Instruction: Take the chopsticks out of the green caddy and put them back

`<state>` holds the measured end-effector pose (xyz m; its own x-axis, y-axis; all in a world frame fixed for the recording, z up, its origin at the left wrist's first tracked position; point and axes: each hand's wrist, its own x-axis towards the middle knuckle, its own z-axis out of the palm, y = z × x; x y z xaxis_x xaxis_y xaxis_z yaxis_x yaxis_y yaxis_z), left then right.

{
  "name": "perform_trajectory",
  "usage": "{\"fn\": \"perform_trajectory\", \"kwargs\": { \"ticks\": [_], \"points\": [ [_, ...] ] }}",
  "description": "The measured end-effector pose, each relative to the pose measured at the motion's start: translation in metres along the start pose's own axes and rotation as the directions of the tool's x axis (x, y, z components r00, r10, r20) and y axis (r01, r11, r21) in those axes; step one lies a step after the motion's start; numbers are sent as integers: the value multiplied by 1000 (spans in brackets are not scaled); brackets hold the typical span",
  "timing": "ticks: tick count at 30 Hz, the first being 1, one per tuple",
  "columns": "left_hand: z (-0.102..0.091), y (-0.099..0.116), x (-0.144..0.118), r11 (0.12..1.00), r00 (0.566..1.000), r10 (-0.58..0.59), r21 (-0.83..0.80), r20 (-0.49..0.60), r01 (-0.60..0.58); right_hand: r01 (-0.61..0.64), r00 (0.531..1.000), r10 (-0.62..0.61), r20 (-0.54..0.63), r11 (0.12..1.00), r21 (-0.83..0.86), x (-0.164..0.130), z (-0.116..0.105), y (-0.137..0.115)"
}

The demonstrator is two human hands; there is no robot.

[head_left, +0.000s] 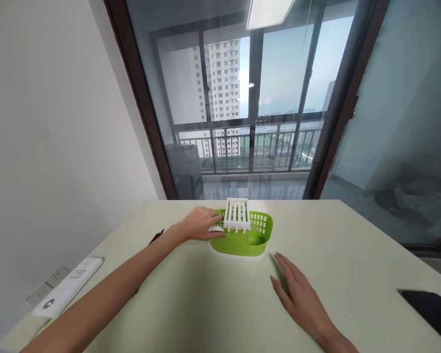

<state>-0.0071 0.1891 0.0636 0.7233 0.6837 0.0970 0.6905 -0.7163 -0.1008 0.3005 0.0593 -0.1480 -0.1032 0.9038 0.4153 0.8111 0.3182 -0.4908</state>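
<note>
A small green basket (238,243) with a perforated back and a white base stands upright on the table. My left hand (203,223) is at the basket's left end, its fingers and thumb closed at the left edge of a white slatted rack (237,214). The rack is tilted over the basket, with short pegs along its lower edge; the exact grip is partly hidden. Another white part (216,228) shows between finger and thumb. My right hand (297,296) lies to the right front of the basket, thumb and fingers apart, holding nothing.
On the pale table (213,304), a white power strip-like device (71,284) lies at the left by the wall. A black item (156,236) is partly hidden behind my left forearm. A black flat object (429,306) lies at the right edge. A glass door (242,98) rises behind.
</note>
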Motion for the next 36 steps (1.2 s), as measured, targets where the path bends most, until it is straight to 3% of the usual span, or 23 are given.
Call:
{"fn": "perform_trajectory", "kwargs": {
  "ticks": [5,11,17,22,26,28,29,31,33,34,35,36],
  "points": [
    [6,-8,15,939,976,215,268,36,-216,24,1000,-24,-9,1000,-13,2,-1,-3],
    [10,-11,22,867,915,396,362,-81,-343,34,999,-35,-22,999,-23,4,1,-4],
    [10,-11,18,865,873,440,361,-209,-349,28,999,-29,-25,999,-16,5,3,-4],
    [-11,-17,3,888,878,398,354,-266,-295,24,999,-24,-44,1000,3,7,3,-7],
    [-34,-27,-13,959,900,197,269,-389,-93,14,999,-13,-40,1000,6,8,3,-8],
    [-45,-34,-17,979,867,7,178,-499,95,12,999,-12,-35,1000,5,8,3,-8],
    [-50,-37,-19,975,825,-101,111,-556,194,13,999,-13,-32,1000,4,8,3,-8],
    [-59,-45,-21,922,693,-331,-62,-641,383,15,1000,-15,-24,1000,0,8,3,-7],
    [-66,-54,-24,817,540,-537,-239,-648,525,13,1000,-13,-17,1000,-5,7,3,-5],
    [-68,-59,-27,757,486,-620,-308,-616,576,12,1000,-13,-15,1000,-7,7,3,-5],
    [-69,-64,-32,701,458,-689,-354,-562,620,13,1000,-13,-14,1000,-8,6,3,-5],
    [-69,-69,-38,656,462,-740,-375,-488,655,14,1000,-14,-12,1000,-9,6,3,-4]
  ]
}}
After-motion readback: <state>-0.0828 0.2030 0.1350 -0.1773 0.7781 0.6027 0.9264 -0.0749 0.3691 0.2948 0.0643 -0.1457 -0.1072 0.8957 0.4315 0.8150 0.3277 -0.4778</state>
